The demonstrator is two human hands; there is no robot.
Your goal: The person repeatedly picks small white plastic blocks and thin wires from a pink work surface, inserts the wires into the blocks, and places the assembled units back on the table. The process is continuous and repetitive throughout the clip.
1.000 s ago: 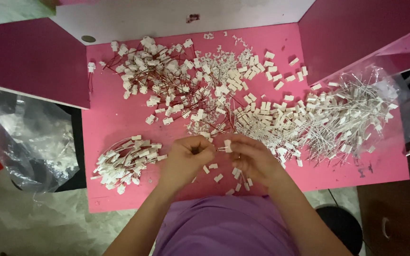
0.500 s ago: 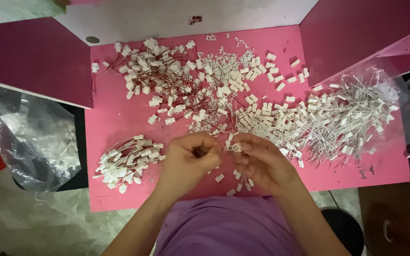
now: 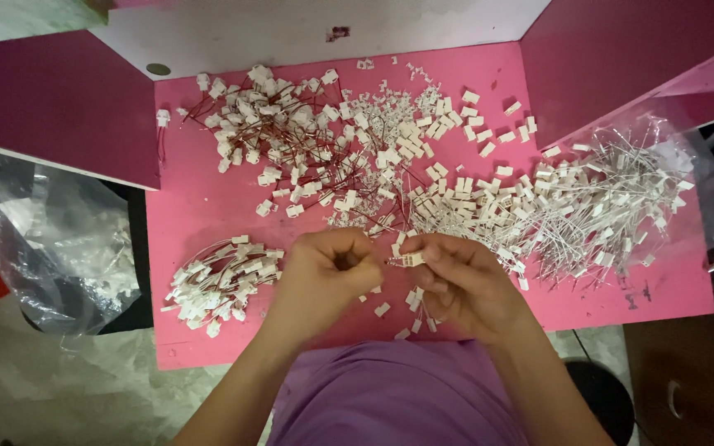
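Centre frame, over the pink table (image 3: pixel 208 206): right hand (image 3: pixel 468 285) pinches a white connector (image 3: pixel 412 258); left hand (image 3: pixel 324 277) is curled tight, contents not discernible. Wired connectors (image 3: pixel 221 285) lie lower left.

Dim warm light, soft focus, perhaps blurred

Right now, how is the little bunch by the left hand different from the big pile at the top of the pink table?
The small bunch lies gathered in one tight cluster near the table's front left edge; the big pile sprawls loosely across the back. The small bunch shows mostly pale wires, while the big pile is tangled with dark red wires. The small bunch is far smaller. Both are white plastic connectors with wires, lying on the pink table.
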